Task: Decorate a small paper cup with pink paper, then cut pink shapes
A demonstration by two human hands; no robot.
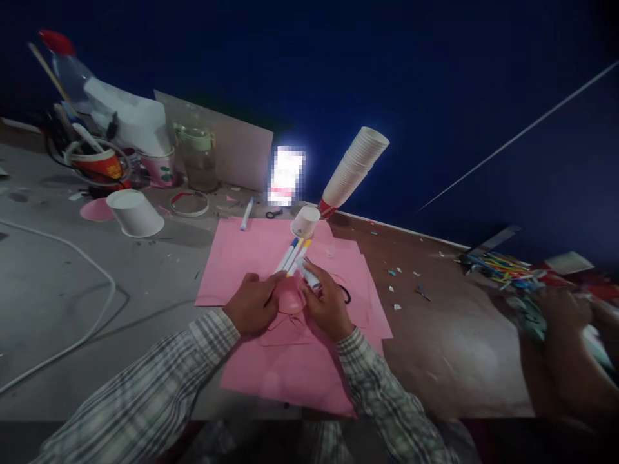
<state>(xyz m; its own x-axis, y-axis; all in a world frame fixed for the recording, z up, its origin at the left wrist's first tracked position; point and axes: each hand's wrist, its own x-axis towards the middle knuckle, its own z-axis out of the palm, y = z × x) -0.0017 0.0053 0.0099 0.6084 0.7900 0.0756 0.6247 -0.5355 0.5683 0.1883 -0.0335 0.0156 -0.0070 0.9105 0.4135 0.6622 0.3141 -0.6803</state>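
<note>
A small pink rounded piece [290,296] lies between my hands, above pink paper sheets [300,380]. My left hand [254,303] has its fingers closed on the left edge of the piece. My right hand [329,303] holds a white marker [309,274] between its fingers, close to the piece's right side. Just beyond the hands, several white markers [290,254] with blue and yellow ends lie side by side. An upturned white paper cup [305,221] stands behind them on the paper. Black scissor handles [345,294] show beside my right hand.
A tall leaning stack of paper cups [355,167] stands at the back beside a bright screen [286,175]. Cups, a jar [197,158] and a white cable [109,277] are on the left. Another person's hand [563,309] is at the right.
</note>
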